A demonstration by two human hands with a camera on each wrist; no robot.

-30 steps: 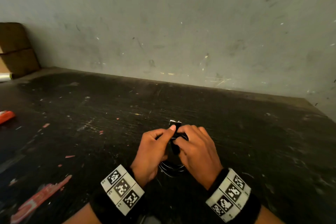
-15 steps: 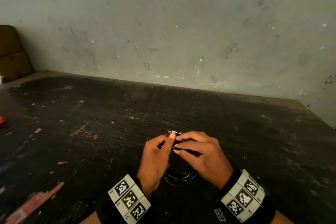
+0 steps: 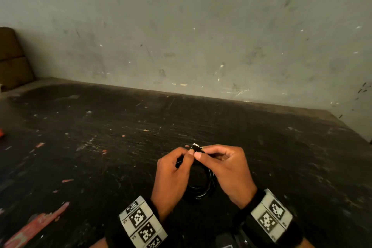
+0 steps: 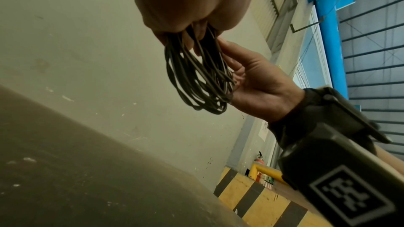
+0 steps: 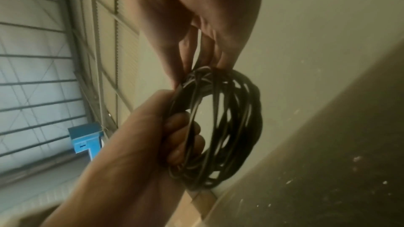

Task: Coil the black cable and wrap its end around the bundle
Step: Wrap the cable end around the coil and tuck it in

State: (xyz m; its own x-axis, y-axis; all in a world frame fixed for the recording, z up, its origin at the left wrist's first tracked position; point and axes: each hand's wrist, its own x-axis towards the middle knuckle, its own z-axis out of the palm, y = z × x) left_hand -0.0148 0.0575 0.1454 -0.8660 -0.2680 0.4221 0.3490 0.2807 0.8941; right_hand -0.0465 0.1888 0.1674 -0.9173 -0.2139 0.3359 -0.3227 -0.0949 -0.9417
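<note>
A thin black cable (image 3: 203,191) is wound into a small round coil of several loops, held above the dark table between both hands. My left hand (image 3: 173,173) grips the coil's left side with curled fingers, seen round the loops in the right wrist view (image 5: 186,137). My right hand (image 3: 223,165) pinches the coil's top, thumb tip against the left thumb. A small white-tipped plug end (image 3: 196,146) sticks up just above the fingertips. The coil (image 4: 201,78) hangs below the left palm in the left wrist view. The coil (image 5: 220,127) shows crossed strands at its top.
The scratched black table (image 3: 100,147) runs to a grey wall (image 3: 201,36) behind. Brown boxes (image 3: 12,58) stand at the far left corner. Red scraps (image 3: 34,227) lie near the left front edge. A red object (image 3: 1,132) shows at the left border.
Both hands stay on the coil. The right hand has turned so its fingers lie more sideways and the thumb meets the left thumb; more of the coil shows below the hands.
</note>
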